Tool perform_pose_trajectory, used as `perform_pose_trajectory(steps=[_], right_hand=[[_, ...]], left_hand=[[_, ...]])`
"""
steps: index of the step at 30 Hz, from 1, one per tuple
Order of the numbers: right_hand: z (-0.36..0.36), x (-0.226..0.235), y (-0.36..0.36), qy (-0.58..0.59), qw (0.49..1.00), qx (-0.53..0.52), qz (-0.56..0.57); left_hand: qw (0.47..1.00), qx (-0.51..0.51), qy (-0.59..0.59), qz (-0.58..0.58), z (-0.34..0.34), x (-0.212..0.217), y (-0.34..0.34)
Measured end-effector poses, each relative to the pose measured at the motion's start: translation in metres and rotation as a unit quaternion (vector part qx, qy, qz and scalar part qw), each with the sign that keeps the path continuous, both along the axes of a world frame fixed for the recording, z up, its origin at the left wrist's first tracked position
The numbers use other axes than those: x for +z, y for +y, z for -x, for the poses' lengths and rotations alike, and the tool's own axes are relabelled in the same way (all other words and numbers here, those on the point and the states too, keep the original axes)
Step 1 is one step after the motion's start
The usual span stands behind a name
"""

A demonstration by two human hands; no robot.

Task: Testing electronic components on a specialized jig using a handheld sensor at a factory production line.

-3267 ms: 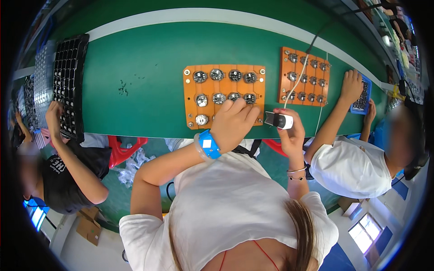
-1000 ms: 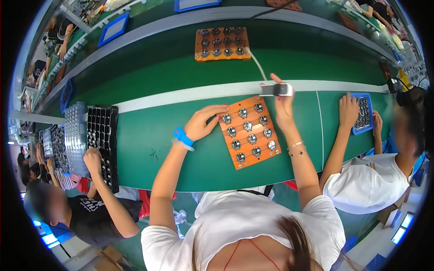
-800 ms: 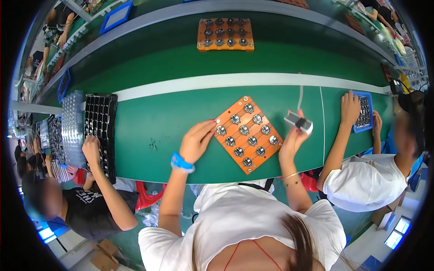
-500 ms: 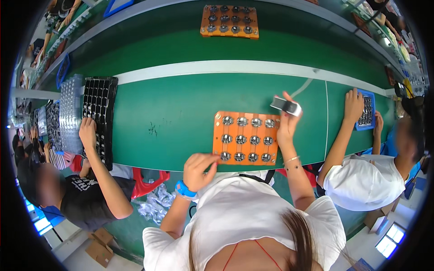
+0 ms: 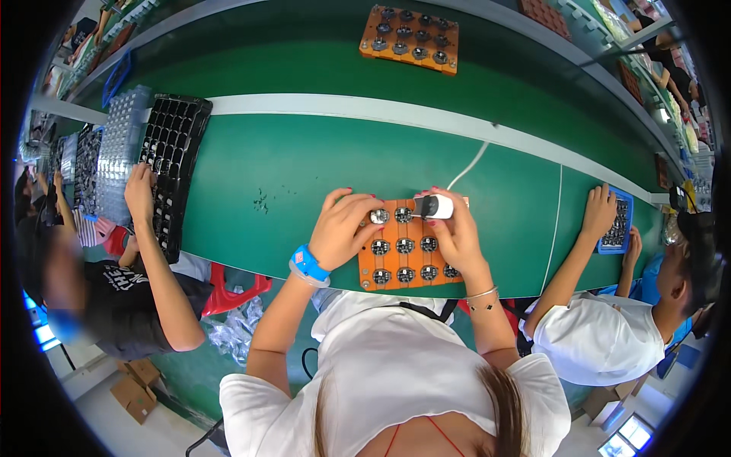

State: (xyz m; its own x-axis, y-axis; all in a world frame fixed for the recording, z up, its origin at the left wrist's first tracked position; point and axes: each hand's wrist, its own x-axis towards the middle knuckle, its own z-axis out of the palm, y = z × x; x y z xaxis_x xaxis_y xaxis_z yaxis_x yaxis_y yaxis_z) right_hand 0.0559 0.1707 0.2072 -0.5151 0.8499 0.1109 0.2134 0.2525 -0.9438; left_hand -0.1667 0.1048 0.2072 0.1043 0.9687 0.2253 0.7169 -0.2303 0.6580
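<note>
An orange fixture board [image 5: 393,260] lies on the green table in front of me, with rows of small round silver-and-black parts [image 5: 405,245] seated in it. The thumb and fingers of my left hand [image 5: 346,222] close around a round part [image 5: 379,216] at the board's far left corner; whether it is lifted cannot be made out. My right hand [image 5: 459,232] grips a white-and-black handheld device [image 5: 434,206] over the far row, its dark end near the neighbouring round part [image 5: 403,215]. The far right of the board is hidden by that hand.
A white cable [image 5: 470,164] runs from the device to the table's far ledge. Beyond it stands another loaded orange board [image 5: 410,38]. At left, a co-worker's hand [image 5: 139,194] touches a black tray [image 5: 177,145]. At right, another co-worker handles a blue tray [image 5: 615,247]. Dark specks [image 5: 261,200] lie on the table.
My left hand has moved from the board's near left corner to its far left part. My right hand has brought the device left, over the far row. The view has turned slightly.
</note>
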Motion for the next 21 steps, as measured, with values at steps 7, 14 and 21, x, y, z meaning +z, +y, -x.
perform_pose_trajectory(steps=[7,14,21], right_hand=[[0.016,0.014,-0.005,-0.033,0.997,0.062,-0.037],[0.018,-0.006,-0.014,0.012,0.998,0.003,0.062],[-0.007,-0.008,-0.007,0.049,0.993,-0.083,0.075]], left_hand=[[0.995,-0.013,-0.101,0.009,-0.012,0.022,0.006],[0.994,0.016,-0.106,0.007,-0.008,0.009,0.002],[0.998,-0.009,0.066,-0.018,-0.021,-0.004,0.012]])
